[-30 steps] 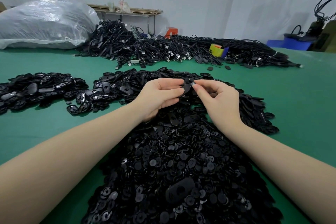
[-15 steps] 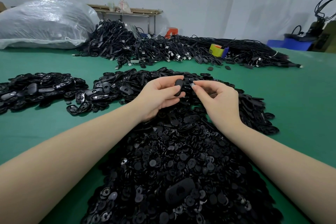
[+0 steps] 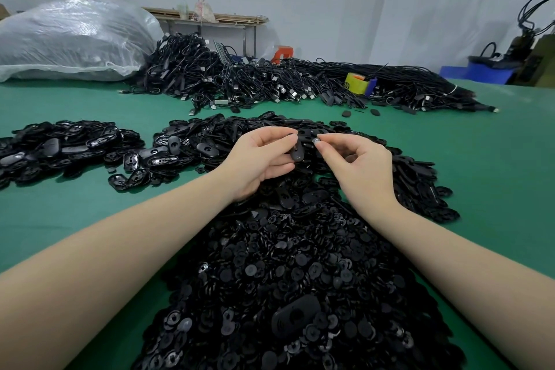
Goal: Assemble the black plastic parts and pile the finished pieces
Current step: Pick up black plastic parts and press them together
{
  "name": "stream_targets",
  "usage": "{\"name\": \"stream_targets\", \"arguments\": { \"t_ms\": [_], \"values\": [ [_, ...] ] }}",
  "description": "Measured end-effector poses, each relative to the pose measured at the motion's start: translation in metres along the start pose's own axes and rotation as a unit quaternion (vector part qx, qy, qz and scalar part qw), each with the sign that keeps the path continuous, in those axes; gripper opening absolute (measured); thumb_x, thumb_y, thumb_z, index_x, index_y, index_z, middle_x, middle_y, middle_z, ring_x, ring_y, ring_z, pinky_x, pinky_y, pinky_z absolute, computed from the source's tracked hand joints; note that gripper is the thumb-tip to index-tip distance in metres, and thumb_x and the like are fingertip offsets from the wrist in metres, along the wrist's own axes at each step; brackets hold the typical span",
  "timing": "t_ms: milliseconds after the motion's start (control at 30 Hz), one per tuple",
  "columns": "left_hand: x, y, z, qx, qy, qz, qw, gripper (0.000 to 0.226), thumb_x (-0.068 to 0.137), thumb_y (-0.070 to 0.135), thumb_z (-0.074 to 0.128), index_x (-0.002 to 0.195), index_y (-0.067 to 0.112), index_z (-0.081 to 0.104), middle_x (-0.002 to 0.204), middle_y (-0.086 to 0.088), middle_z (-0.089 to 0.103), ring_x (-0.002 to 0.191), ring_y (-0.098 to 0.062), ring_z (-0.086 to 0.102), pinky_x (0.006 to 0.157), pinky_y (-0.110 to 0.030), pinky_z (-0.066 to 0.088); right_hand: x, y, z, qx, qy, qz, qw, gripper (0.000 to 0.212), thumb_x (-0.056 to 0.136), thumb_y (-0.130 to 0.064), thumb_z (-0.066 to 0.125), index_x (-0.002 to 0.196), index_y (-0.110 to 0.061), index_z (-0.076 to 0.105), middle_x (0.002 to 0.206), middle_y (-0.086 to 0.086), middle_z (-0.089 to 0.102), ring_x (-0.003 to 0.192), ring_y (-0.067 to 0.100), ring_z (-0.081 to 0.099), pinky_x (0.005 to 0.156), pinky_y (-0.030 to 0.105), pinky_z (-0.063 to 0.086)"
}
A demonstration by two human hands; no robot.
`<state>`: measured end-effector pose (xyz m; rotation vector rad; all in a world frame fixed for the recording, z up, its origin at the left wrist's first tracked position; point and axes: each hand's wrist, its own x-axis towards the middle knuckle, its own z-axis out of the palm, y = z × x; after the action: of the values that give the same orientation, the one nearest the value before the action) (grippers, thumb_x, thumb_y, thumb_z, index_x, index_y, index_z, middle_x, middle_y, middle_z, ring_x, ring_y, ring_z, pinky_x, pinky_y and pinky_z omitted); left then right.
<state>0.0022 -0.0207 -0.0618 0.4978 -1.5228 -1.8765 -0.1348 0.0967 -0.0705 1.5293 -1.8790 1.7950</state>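
Observation:
My left hand (image 3: 262, 156) pinches a black oval plastic shell (image 3: 296, 151) between thumb and fingers, held upright above the pile. Close to its right, my right hand (image 3: 359, 170) pinches a small round piece (image 3: 315, 140) at its fingertips, just apart from the shell. Under my forearms spreads a heap of small round black discs (image 3: 300, 273). Behind my hands lies a pile of oval shells (image 3: 210, 141). A separate pile of black oval pieces (image 3: 60, 144) sits at the left.
Everything rests on a green table (image 3: 495, 165). A tangle of black cables (image 3: 270, 84) runs across the back, with a yellow tape roll (image 3: 356, 83) in it. A large clear plastic bag (image 3: 72, 39) fills the back left corner.
My left hand has turned the oval shell from flat to upright and drawn it slightly left. My right hand has opened a small gap and holds the round piece at its fingertips.

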Motion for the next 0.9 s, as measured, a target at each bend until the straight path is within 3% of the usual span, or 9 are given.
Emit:
{"name": "stream_targets", "arguments": {
  "t_ms": [333, 567, 733, 900],
  "values": [
    [0.0008, -0.0019, -0.0023, 0.014, -0.034, 0.012, 0.999, 0.025, 0.086, -0.001, 0.069, 0.103, 0.018, 0.072, 0.093, -0.001, 0.078, 0.086, -0.012, 0.075, 0.07, -0.017, 0.056, -0.0005, -0.0001, 0.0001, -0.015, -0.005, -0.025, 1.0, 0.01, 0.087, -0.028, 0.073, 0.094, -0.033, 0.075, 0.081, -0.022, 0.069, 0.075, -0.001, 0.061, 0.066, 0.007, 0.042],
    [-0.0015, 0.0009, -0.0037, 0.041, -0.087, -0.01, 0.995, 0.03, 0.095, -0.004, 0.057, 0.108, 0.019, 0.071, 0.102, 0.006, 0.075, 0.095, -0.004, 0.07, 0.078, -0.014, 0.053, 0.0, -0.0009, -0.003, -0.028, -0.011, -0.057, 0.998, 0.016, 0.086, -0.023, 0.074, 0.094, -0.037, 0.073, 0.078, -0.024, 0.065, 0.075, -0.001, 0.059, 0.066, 0.007, 0.04],
    [-0.0026, 0.0021, -0.0036, 0.04, -0.076, -0.01, 0.996, 0.024, 0.091, 0.005, 0.065, 0.105, 0.024, 0.071, 0.097, 0.003, 0.077, 0.087, -0.007, 0.074, 0.065, -0.014, 0.055, -0.0009, -0.0025, -0.0029, -0.055, -0.03, -0.093, 0.994, 0.012, 0.086, -0.021, 0.074, 0.097, -0.023, 0.078, 0.086, -0.023, 0.065, 0.079, -0.004, 0.06, 0.071, 0.007, 0.041],
    [-0.0022, 0.0027, -0.0056, 0.023, -0.087, -0.023, 0.996, 0.021, 0.09, 0.006, 0.065, 0.105, 0.019, 0.072, 0.099, 0.0, 0.077, 0.09, -0.009, 0.074, 0.062, -0.013, 0.055, -0.0002, -0.0034, -0.0029, -0.068, -0.043, -0.112, 0.99, 0.011, 0.085, -0.018, 0.075, 0.095, -0.019, 0.079, 0.087, -0.014, 0.068, 0.085, 0.0, 0.061, 0.079, 0.021, 0.049]
  ]
}}
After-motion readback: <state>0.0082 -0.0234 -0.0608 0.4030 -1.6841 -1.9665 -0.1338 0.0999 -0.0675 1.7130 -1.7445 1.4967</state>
